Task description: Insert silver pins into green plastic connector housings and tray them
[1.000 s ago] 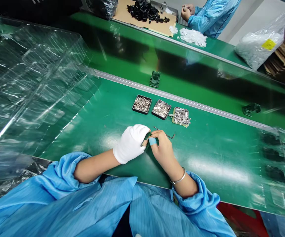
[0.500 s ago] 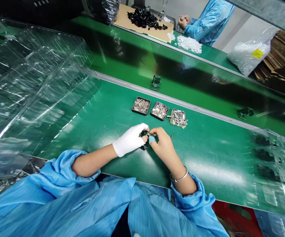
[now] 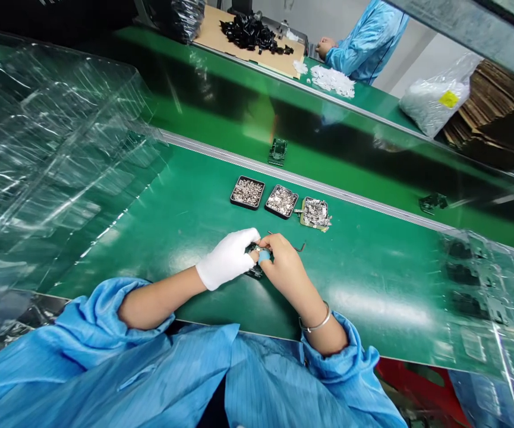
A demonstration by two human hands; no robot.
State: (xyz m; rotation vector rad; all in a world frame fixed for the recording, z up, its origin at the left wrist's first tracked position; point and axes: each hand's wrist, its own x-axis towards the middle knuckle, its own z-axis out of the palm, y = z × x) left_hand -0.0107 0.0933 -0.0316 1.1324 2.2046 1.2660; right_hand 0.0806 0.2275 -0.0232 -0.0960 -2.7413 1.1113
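Since the picture a second ago, the circuit board [image 3: 255, 271] has turned between the hands, so more of it shows below the fingers. In the head view it lies in front of the person, over the near middle of the worktop [image 3: 189, 217]; whether it touches the surface is hidden.

The left hand [image 3: 227, 260], in a white glove with bare fingertips, holds the board from the left, its fingers closed narrowly about it. The right hand [image 3: 283, 266] meets it from the right, thumb and forefinger drawn close together at its far end; whether they pinch a small part there cannot be told. A blue cover [image 3: 264, 256] wraps one right-hand digit.

The board looks light, thin and stiff, probably fragile where components stand up. It seems best taken by its edges, with the ungloved tips giving grip where cloth might slip or snag. Just beyond the right hand lies an L-shaped key [image 3: 300, 247]; farther off, a left tray [image 3: 244, 206] and a middle tray [image 3: 277, 213] hold small metal parts.
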